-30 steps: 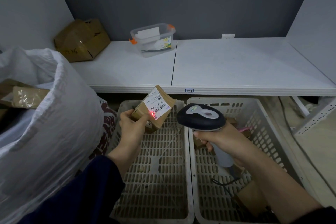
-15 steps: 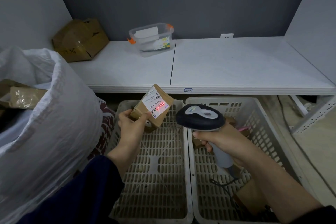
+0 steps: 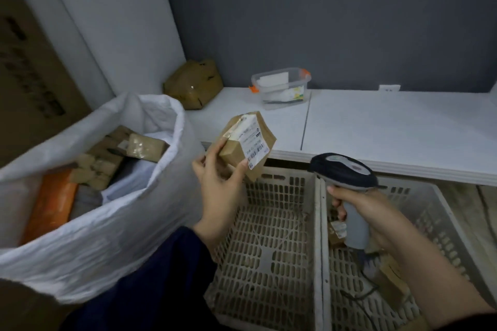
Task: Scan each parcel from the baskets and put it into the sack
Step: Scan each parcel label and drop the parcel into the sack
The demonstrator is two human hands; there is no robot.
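Note:
My left hand [image 3: 219, 180] grips a small brown cardboard parcel [image 3: 243, 146] with a white barcode label, held above the far left corner of the left basket [image 3: 265, 255], close to the sack's rim. My right hand [image 3: 368, 212] grips the handle of a dark barcode scanner [image 3: 343, 170] over the right basket [image 3: 430, 226]. The white sack [image 3: 107, 226] stands open at the left and holds several brown parcels and an orange one. The left basket shows no parcels. A few brown parcels [image 3: 390, 274] lie in the right basket, partly hidden by my right arm.
A white shelf [image 3: 390, 126] runs behind the baskets. On it sit a brown taped package [image 3: 193, 83] at the back left and a clear plastic box [image 3: 281, 87]. A large cardboard box [image 3: 29, 56] stands at far left. The scanner cable trails in the right basket.
My view has swung left and up, showing the sack's opening. My left hand has carried the parcel up and left toward the sack. The red scan light on the label is gone.

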